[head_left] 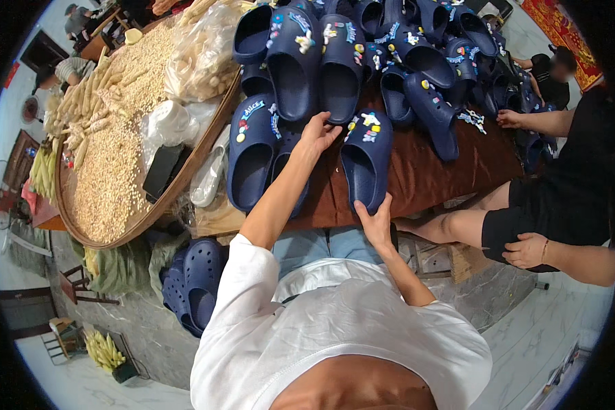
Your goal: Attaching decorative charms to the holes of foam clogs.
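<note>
My right hand (376, 224) grips the heel of a navy clog (367, 145), thumb on one side and fingers on the other. This clog points away from me and has coloured charms on its upper. Farther off, my left hand (318, 134) is closed at the heel of another navy clog (340, 68), whose toe also carries charms. Part of that grip is hidden under the shoe. Beside it lies a matching navy clog (292, 65). Left of my left forearm rests one more decorated clog (251, 154), with another partly hidden behind the arm.
Many navy clogs (424, 51) crowd the brown-covered table (417, 181). At left stands a round tray (133, 234) of corn kernels, with a black phone (164, 172) and plastic bags. Undecorated clogs (201, 273) hang low at left. A co-worker in black (553, 198) sits at right.
</note>
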`<state>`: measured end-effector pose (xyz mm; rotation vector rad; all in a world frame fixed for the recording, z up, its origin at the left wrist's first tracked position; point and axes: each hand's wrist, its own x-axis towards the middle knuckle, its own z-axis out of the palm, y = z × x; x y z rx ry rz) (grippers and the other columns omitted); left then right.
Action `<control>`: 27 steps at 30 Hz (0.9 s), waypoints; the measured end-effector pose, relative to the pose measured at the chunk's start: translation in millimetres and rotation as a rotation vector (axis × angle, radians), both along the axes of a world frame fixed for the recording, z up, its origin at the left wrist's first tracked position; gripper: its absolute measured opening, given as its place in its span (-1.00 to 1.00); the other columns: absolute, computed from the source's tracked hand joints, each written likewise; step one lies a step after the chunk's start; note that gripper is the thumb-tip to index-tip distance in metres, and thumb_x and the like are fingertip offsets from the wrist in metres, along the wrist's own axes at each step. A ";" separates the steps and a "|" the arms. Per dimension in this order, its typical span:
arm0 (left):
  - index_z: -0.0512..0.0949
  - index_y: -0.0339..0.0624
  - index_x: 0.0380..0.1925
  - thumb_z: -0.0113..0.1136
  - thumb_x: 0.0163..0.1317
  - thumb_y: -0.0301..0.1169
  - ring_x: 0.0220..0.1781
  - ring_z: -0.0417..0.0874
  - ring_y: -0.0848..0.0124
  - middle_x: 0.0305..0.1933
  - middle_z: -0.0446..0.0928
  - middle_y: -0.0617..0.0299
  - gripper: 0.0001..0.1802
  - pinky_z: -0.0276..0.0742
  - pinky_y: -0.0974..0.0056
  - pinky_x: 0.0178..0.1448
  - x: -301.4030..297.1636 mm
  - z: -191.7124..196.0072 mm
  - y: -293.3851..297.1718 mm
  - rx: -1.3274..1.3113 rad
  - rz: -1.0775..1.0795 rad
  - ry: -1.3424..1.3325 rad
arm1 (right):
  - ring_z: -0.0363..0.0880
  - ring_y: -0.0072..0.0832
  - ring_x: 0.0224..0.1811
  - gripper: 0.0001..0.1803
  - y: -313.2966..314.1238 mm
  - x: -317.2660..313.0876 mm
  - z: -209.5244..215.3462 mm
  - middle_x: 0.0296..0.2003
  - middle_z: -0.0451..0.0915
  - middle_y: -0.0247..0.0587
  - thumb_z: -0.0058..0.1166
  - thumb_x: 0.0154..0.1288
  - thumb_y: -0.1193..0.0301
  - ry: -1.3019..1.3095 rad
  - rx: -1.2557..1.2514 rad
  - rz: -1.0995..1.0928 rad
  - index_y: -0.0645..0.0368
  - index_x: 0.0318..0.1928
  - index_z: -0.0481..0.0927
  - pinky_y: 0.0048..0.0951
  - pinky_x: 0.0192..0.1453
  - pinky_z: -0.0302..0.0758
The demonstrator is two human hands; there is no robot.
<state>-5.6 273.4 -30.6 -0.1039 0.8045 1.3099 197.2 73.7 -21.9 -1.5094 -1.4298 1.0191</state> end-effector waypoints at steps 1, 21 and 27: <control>0.32 -0.34 0.10 0.09 0.32 -0.45 0.21 0.38 0.06 0.14 0.29 -0.08 -0.61 0.43 -0.07 0.34 2.5 2.4 -4.3 0.010 0.008 0.012 | 0.54 -0.13 0.04 -0.22 -5.0 -1.3 2.7 0.03 0.49 0.18 0.31 0.19 0.21 0.003 0.000 -0.008 0.39 0.22 0.17 -0.23 0.14 0.45; 0.47 -0.33 0.14 0.05 0.32 -0.59 0.16 0.55 0.38 0.14 0.52 0.11 -0.63 0.44 0.32 0.27 -10.0 40.6 -182.6 0.444 0.161 0.986 | 0.53 -0.39 0.04 -0.53 -62.8 -7.7 1.8 0.04 0.46 -0.06 0.04 0.42 0.33 0.493 -0.712 0.301 0.31 0.21 0.28 -0.34 0.05 0.56; 0.51 -0.29 0.07 0.06 0.20 -0.63 0.14 0.59 0.21 0.06 0.57 0.05 -0.60 0.43 0.21 0.26 -25.9 25.3 -193.5 0.453 0.269 1.443 | 0.47 -0.71 -0.28 -0.80 -31.1 -20.9 15.9 -0.27 0.53 -0.38 0.07 0.37 0.49 0.377 -0.388 0.340 0.25 -0.03 0.53 -0.63 -0.17 0.46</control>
